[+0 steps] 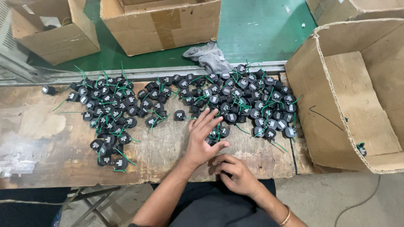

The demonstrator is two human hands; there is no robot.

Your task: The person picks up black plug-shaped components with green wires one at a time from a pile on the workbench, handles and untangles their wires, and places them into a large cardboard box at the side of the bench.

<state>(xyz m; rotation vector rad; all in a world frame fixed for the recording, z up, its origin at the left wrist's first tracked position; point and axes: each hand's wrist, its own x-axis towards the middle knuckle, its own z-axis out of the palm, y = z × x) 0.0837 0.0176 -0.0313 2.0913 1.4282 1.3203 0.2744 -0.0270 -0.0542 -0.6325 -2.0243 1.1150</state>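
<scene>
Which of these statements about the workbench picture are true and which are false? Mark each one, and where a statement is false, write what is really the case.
1. Many small black parts with green wires lie spread over the wooden bench. True.
2. The left hand rests flat on bare wood, far from any part. False: its spread fingers reach over parts at the near edge of the pile.
3. A grey cloth lies at the far edge of the bench. True.
4. The large open cardboard box at the right is full of parts. False: only one small part shows in it.
5. The right hand is raised high above the bench. False: it is low at the bench's near edge.
</scene>
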